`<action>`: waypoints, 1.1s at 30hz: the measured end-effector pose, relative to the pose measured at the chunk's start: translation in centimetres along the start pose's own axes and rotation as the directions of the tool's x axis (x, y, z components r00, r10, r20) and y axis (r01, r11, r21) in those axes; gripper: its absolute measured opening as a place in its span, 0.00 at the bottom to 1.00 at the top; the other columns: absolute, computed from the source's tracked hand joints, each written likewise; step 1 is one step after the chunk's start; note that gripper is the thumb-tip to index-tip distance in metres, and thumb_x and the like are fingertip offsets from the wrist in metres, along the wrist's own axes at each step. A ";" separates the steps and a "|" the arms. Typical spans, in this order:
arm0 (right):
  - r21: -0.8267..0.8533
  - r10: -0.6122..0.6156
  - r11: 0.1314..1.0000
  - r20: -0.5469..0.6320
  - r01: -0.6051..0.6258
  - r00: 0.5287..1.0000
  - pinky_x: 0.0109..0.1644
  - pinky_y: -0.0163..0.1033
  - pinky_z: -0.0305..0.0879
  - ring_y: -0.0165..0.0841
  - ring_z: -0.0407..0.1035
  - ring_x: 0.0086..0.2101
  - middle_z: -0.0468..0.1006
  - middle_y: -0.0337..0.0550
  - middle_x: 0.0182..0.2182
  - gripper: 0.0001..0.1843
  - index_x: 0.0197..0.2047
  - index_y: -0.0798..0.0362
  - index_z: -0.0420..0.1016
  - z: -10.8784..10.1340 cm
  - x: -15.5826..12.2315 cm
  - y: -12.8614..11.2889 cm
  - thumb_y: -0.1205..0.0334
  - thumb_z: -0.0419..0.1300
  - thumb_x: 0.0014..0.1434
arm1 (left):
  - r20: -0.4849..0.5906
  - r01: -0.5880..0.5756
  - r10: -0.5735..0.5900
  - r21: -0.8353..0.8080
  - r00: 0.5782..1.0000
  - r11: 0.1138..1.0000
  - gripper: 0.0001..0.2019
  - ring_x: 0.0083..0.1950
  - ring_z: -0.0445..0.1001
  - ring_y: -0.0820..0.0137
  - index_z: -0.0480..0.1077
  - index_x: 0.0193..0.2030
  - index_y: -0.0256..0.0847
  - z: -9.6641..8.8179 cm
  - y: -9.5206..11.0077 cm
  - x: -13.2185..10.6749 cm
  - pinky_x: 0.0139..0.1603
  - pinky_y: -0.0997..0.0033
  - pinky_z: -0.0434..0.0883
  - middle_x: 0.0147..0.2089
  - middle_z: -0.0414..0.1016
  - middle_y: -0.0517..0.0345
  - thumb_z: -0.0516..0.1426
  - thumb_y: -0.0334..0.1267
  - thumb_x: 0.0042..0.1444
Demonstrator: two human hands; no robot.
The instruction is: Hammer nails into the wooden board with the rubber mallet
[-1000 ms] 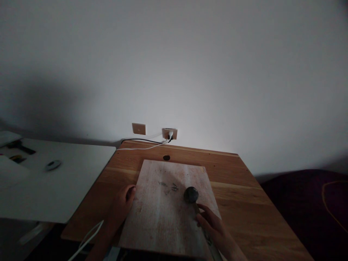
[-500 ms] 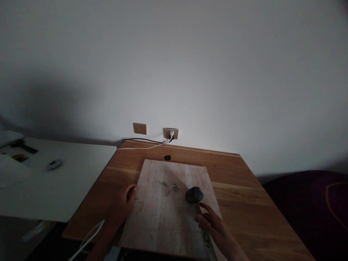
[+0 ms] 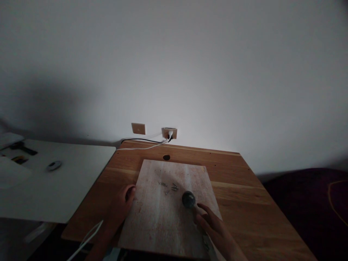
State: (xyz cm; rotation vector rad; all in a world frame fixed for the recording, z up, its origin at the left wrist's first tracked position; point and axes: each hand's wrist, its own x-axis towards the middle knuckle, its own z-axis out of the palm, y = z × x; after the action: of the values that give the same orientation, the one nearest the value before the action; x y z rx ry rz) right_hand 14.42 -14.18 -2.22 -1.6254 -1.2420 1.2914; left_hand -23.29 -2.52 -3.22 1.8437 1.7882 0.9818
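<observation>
A pale, worn wooden board (image 3: 160, 217) lies on the brown wooden table. My left hand (image 3: 125, 201) is at its left edge, fingers curled and pressed against that side. My right hand (image 3: 213, 226) is closed around the handle of a hammer, thumb and fingers just below the head. The hammer (image 3: 188, 199) has a dark, rounded head over the right half of the board, its handle running toward me. Several small metal nails (image 3: 174, 187) lie loose mid-board, left of the hammer head. Small dark specks form a row near the far edge; their kind is unclear.
Behind the wooden table (image 3: 244, 210) rises a white wall with a plugged-in socket (image 3: 170, 133) and cables. A white table (image 3: 81, 170) at left bears a computer mouse (image 3: 54, 165) and dark tools. A white cable (image 3: 87, 239) hangs by my left forearm. Dark purple fabric (image 3: 304, 195) is at right.
The hammer head has shifted slightly left and toward me, and it has turned. My right hand moved a little with it. My left hand stays at the board's edge.
</observation>
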 end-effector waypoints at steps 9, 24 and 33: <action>-0.275 -0.088 0.959 -0.080 0.063 0.993 0.39 0.42 0.69 0.39 0.75 0.31 0.80 0.40 0.28 0.31 0.61 0.51 0.74 0.5 0.3 -2.2 0.49 0.59 0.56 | 0.010 0.036 -0.036 0.004 0.999 0.999 0.19 0.44 0.83 0.58 0.78 0.46 0.44 0.1 -0.3 0.2 0.48 0.57 0.80 0.43 0.85 0.51 0.51 0.51 0.64; -0.254 -0.087 0.965 -0.076 0.065 0.993 0.49 0.45 0.71 0.45 0.79 0.44 0.85 0.51 0.44 0.34 0.63 0.54 0.71 -0.5 0.4 -1.4 0.42 0.57 0.61 | 0.012 0.042 -0.042 0.051 0.999 0.998 0.20 0.45 0.84 0.58 0.78 0.47 0.44 0.3 -1.0 0.4 0.49 0.57 0.80 0.44 0.85 0.51 0.51 0.53 0.64; -0.271 -0.128 0.956 -0.027 0.116 0.991 0.36 0.39 0.69 0.36 0.73 0.30 0.78 0.38 0.28 0.35 0.65 0.54 0.70 0.3 0.8 -0.7 0.57 0.60 0.55 | -0.028 0.080 -0.079 0.043 0.996 0.996 0.20 0.44 0.84 0.56 0.78 0.43 0.45 0.2 -0.6 0.7 0.49 0.54 0.80 0.42 0.85 0.51 0.52 0.54 0.61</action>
State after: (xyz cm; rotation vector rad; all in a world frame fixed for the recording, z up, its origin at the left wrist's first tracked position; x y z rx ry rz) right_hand 13.95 -13.28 -1.89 -1.7223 -1.5182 1.0393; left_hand -23.63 -1.71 -3.62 1.7781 1.8985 0.9485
